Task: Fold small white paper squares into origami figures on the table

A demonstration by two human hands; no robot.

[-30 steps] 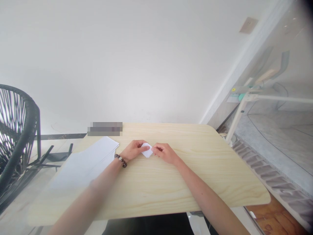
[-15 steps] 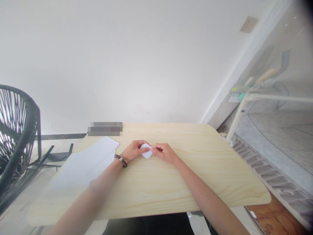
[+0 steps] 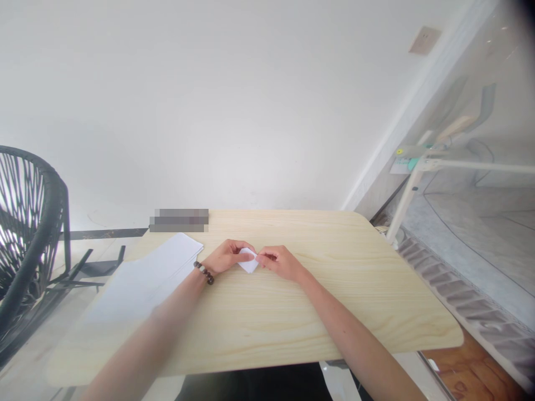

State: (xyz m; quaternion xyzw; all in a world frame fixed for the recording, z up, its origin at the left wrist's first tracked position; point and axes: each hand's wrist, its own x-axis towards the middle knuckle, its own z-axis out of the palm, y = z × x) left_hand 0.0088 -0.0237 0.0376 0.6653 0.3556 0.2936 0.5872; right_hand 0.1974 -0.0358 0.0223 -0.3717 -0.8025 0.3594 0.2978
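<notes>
A small folded piece of white paper (image 3: pixel 249 264) is held between my two hands, just above or on the wooden table (image 3: pixel 309 312). My left hand (image 3: pixel 228 255) grips its left side, thumb on top and fingers behind. At its right corner, the thumb and index finger of my right hand (image 3: pixel 279 262) pinch the edge. The fold details are too small to make out. Beside my left forearm lie white paper sheets (image 3: pixel 146 273), overlapping each other. A dark beaded bracelet (image 3: pixel 204 271) circles my left wrist.
A blurred-out dark object (image 3: pixel 179 220) sits at the table's back left edge. To the left stands a black woven chair (image 3: pixel 45 206). The white wall (image 3: pixel 251 111) rises behind the table, and a white metal frame (image 3: pixel 407 203) stands at the right.
The folded paper has turned and shifted slightly left and down in my hands. My right fingertips have moved a little left with it, still pinching the corner.
</notes>
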